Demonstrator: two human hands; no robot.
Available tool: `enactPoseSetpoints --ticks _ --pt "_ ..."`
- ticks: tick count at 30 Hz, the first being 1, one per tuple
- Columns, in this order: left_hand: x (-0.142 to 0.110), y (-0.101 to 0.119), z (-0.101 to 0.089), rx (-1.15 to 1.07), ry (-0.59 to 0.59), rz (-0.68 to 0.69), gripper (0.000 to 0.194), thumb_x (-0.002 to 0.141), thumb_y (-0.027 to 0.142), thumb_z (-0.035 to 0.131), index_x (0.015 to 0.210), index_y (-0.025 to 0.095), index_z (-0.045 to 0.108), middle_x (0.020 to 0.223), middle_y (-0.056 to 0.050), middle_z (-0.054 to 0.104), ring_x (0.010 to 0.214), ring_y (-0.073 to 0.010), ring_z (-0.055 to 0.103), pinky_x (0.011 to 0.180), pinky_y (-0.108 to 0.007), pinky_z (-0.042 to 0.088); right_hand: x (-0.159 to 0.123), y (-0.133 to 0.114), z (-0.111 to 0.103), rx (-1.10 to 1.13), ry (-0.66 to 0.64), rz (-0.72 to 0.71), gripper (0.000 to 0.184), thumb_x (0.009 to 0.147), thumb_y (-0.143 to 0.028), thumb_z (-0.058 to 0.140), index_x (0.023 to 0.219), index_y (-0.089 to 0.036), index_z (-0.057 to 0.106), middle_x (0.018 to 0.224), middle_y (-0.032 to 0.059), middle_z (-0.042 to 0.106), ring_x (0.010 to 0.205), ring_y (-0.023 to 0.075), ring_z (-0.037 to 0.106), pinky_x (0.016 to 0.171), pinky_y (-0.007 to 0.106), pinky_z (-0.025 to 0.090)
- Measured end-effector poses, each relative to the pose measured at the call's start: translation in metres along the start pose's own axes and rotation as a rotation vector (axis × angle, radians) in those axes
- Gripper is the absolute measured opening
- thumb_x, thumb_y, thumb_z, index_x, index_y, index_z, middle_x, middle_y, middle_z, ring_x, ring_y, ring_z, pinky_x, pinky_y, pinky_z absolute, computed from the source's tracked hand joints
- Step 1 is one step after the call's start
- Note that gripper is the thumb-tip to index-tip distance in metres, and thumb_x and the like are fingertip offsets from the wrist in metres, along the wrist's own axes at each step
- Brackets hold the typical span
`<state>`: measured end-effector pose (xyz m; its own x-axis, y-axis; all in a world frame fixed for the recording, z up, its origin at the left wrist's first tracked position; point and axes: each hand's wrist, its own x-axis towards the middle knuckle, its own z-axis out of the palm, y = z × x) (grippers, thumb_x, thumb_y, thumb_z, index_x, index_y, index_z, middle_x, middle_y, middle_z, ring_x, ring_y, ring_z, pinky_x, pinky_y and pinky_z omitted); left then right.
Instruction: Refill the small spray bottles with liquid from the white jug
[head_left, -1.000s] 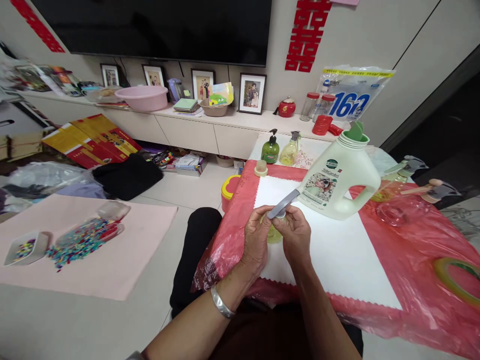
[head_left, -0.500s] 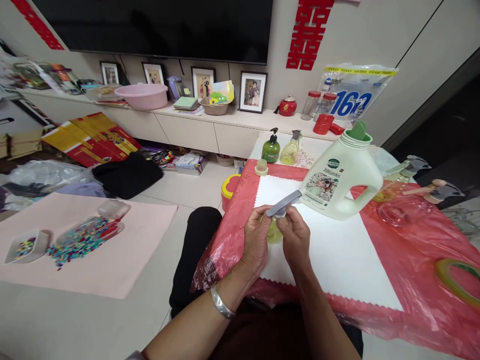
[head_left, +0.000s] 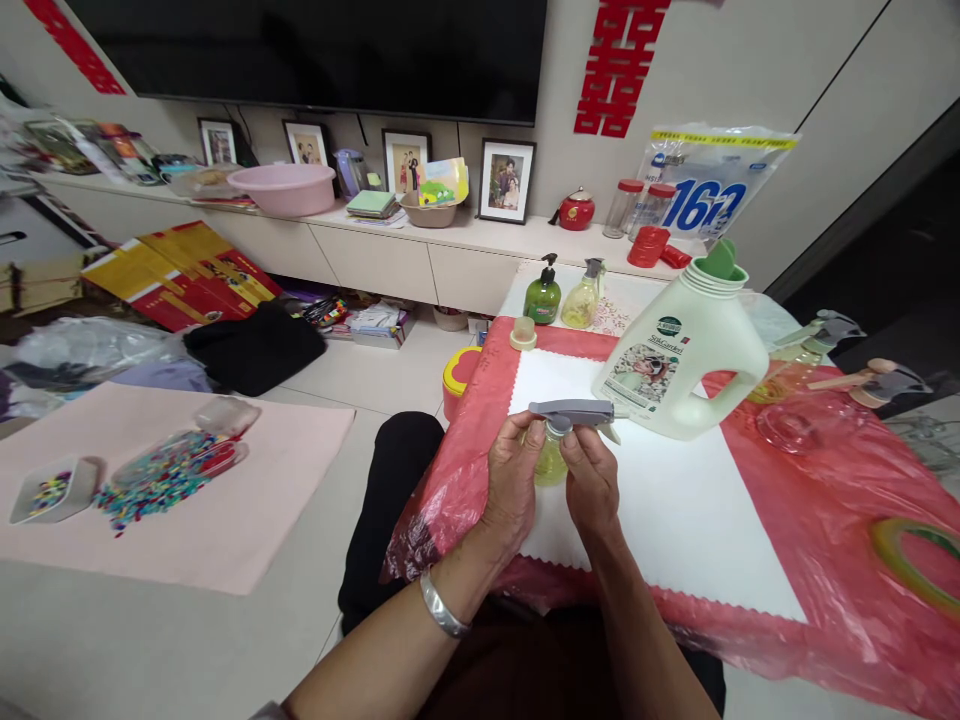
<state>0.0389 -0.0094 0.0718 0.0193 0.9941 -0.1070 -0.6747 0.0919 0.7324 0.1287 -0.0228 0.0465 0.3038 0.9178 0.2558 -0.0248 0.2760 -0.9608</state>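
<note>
Between my hands stands a small see-through spray bottle (head_left: 552, 468) with yellow-green tint, on a white sheet. Its grey trigger spray head (head_left: 574, 411) sits on the neck and points to the right. My left hand (head_left: 513, 475) is closed, thumb and fingers pinching the collar under the head from the left. From the right, my right hand (head_left: 592, 478) pinches the same collar. Fingers cover much of the neck and bottle. Just beyond is a large pale green jug (head_left: 694, 350), uncapped, with a green spout at its mouth.
A measuring cap (head_left: 523, 334), a green pump bottle (head_left: 541, 298) and another spray bottle (head_left: 581, 302) stand at the back. More spray bottles (head_left: 806, 355) and a tape roll (head_left: 916, 562) lie right on the red plastic cover (head_left: 847, 600). Left, colourful bits (head_left: 161, 485) cover a pink sheet.
The spray head has turned on the bottle neck, from slanting away up-right to lying level and pointing right. Both hands keep nearly the same place.
</note>
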Motion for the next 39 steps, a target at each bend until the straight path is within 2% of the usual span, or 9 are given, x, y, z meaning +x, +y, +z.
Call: enactPoseSetpoints --ticks 5,9,16,26,33,36,39 --pt "0.000 0.002 -0.001 0.037 0.011 0.002 0.037 0.071 0.048 0.087 0.091 0.020 0.073 0.090 0.000 0.071 0.086 -0.0156 0.063 0.085 -0.028 0.047 -0.002 -0.001 0.009 0.035 0.079 -0.008 0.039 0.088 -0.046 0.072 0.116 -0.019 0.069 0.113 0.0083 0.069 0.105 0.0236 0.064 0.098 0.040 0.051" --pt "0.001 0.003 -0.001 0.047 0.010 0.002 0.036 0.071 0.047 0.086 0.091 0.020 0.074 0.090 -0.001 0.070 0.087 -0.0163 0.063 0.085 -0.029 0.046 -0.003 -0.005 0.011 -0.036 0.128 -0.029 0.038 0.086 -0.043 0.074 0.116 -0.018 0.069 0.113 0.0084 0.068 0.104 0.0231 0.064 0.096 0.039 0.052" --pt "0.000 0.001 -0.001 0.086 0.001 0.023 0.034 0.073 0.046 0.085 0.094 0.021 0.074 0.093 -0.002 0.071 0.090 -0.0169 0.063 0.086 -0.029 0.047 -0.001 -0.006 0.000 -0.060 -0.021 -0.078 0.039 0.098 -0.047 0.057 0.127 -0.022 0.066 0.121 0.0071 0.065 0.112 0.0223 0.062 0.098 0.036 0.050" --pt "0.001 0.002 -0.002 0.063 0.019 0.025 0.039 0.071 0.048 0.087 0.095 0.021 0.072 0.096 -0.002 0.071 0.090 -0.0169 0.063 0.088 -0.030 0.048 0.008 -0.011 -0.005 -0.160 -0.070 -0.220 0.027 0.094 -0.038 0.064 0.116 -0.024 0.071 0.114 0.0063 0.065 0.106 0.0212 0.061 0.095 0.036 0.050" --pt "0.005 -0.001 -0.005 0.083 -0.006 0.014 0.043 0.071 0.051 0.086 0.098 0.020 0.071 0.101 -0.003 0.070 0.096 -0.0173 0.062 0.094 -0.032 0.045 0.010 -0.015 -0.004 -0.169 -0.086 -0.213 0.026 0.094 -0.035 0.063 0.115 -0.021 0.069 0.117 0.0070 0.064 0.109 0.0206 0.062 0.094 0.033 0.052" --pt "0.008 -0.001 -0.011 0.083 -0.032 -0.014 0.044 0.071 0.052 0.086 0.100 0.020 0.072 0.104 -0.003 0.070 0.098 -0.0178 0.062 0.095 -0.032 0.046 0.010 -0.015 -0.011 -0.195 -0.144 -0.163 0.032 0.094 -0.039 0.064 0.121 -0.022 0.068 0.123 0.0078 0.063 0.113 0.0220 0.062 0.099 0.036 0.051" --pt "0.011 -0.002 -0.026 0.110 -0.047 -0.081 0.045 0.072 0.053 0.084 0.100 0.020 0.072 0.108 -0.005 0.071 0.103 -0.0197 0.063 0.097 -0.034 0.046 0.009 -0.011 -0.022 -0.268 -0.231 -0.067 0.051 0.087 -0.045 0.072 0.132 -0.022 0.063 0.133 0.0093 0.060 0.121 0.0260 0.058 0.107 0.041 0.047"
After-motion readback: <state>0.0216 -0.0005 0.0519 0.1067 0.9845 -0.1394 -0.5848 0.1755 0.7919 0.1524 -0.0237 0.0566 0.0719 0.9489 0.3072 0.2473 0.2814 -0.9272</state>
